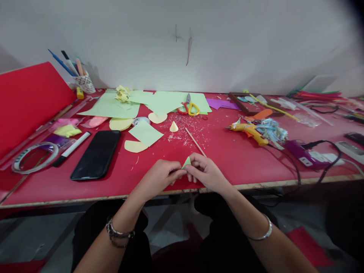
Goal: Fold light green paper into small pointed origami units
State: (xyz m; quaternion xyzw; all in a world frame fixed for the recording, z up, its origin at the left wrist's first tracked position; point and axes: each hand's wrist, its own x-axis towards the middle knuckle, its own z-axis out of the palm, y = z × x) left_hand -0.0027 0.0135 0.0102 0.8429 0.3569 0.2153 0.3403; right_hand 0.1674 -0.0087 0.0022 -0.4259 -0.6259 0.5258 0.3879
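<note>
Both hands meet over the front edge of the red table point(159, 182), pinching a small piece of light green paper point(187, 162) between them. My left hand point(166, 172) is closed on its lower left side, and my right hand point(203, 170) grips it from the right. The paper looks pointed at the top; its lower part is hidden by my fingers. Beyond the hands stands a small yellow paper cone point(173, 126). A thin wooden stick point(195, 141) lies just behind my right hand. A green paper square point(146, 133) rests to the left of the cone.
Left of the hands lie a black phone point(96, 154), a marker point(71, 149) and a tape roll point(35, 157). Scissors point(188, 106) rest on green sheets at the back. On the right are a yellow glue gun point(248, 132), its cord and a purple power strip point(304, 154).
</note>
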